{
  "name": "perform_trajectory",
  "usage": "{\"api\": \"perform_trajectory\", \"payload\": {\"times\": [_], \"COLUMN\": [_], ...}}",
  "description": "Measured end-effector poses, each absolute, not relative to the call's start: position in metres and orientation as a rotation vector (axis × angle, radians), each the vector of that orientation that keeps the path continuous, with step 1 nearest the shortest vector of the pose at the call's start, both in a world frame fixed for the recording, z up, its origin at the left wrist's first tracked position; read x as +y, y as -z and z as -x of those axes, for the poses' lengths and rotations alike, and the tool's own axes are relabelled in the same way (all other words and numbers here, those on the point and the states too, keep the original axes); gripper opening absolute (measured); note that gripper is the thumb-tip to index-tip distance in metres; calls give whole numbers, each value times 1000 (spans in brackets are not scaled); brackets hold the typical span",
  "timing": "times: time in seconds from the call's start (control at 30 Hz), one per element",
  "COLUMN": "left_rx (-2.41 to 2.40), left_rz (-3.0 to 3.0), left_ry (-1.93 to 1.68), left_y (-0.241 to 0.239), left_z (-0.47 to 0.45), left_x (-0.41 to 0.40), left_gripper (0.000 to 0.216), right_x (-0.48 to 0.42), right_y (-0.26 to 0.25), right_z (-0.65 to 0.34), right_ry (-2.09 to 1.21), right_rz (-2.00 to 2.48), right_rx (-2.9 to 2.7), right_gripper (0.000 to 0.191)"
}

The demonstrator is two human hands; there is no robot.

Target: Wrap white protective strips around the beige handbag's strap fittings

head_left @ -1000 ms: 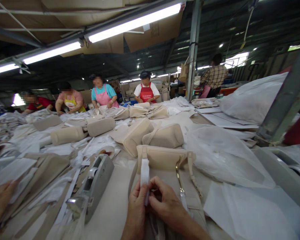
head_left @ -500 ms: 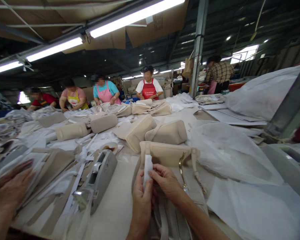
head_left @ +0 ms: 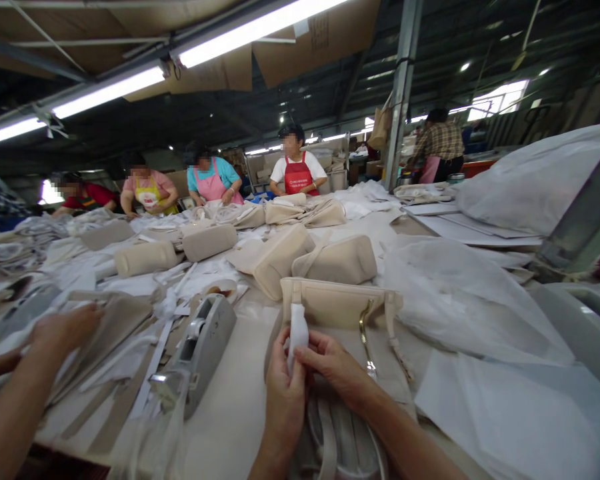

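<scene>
A beige handbag [head_left: 337, 303] lies flat on the table in front of me, its straps running back toward me. My left hand [head_left: 286, 395] and my right hand [head_left: 336, 368] are both closed on a white wrap [head_left: 297, 333] folded round the bag's left strap, just below the bag's top edge. My fingers pinch the wrap from either side. A gold clasp [head_left: 364, 321] hangs on the bag to the right of my hands.
A grey tape dispenser [head_left: 200, 347] stands left of my hands. A co-worker's hand [head_left: 65, 327] rests on beige pieces at the far left. Several stuffed beige bags [head_left: 335, 260] lie behind, white sheets [head_left: 460, 300] to the right. People in aprons work at the far end.
My hands have slid the white wrap up the strap toward the bag. The co-worker's hand at the left has reached farther onto the table.
</scene>
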State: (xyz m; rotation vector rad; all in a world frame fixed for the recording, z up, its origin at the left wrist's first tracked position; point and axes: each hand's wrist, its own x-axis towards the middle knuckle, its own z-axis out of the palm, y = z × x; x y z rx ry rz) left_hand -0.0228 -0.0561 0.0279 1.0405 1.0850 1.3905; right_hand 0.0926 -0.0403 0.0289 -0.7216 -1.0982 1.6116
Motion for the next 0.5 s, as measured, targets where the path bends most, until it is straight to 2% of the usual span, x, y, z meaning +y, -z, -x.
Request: {"api": "perform_trajectory", "payload": {"times": [0.1, 0.27, 0.5], "left_rx": [1080, 976, 869], "left_rz": [-1061, -984, -649], "left_ry": [-1408, -1147, -1107], "left_y": [-30, -28, -23], "left_z": [22, 29, 42], "left_x": [-58, -64, -71], "left_gripper": [56, 75, 39], "right_x": [-39, -38, -39], "right_y": [-30, -30, -26], "right_z": [-89, -89, -85], "right_ry": [-1608, -1641, -1601], "right_rz": [748, 778, 864], "right_rx": [-1050, -981, -930], "right_gripper": [36, 42, 48]}}
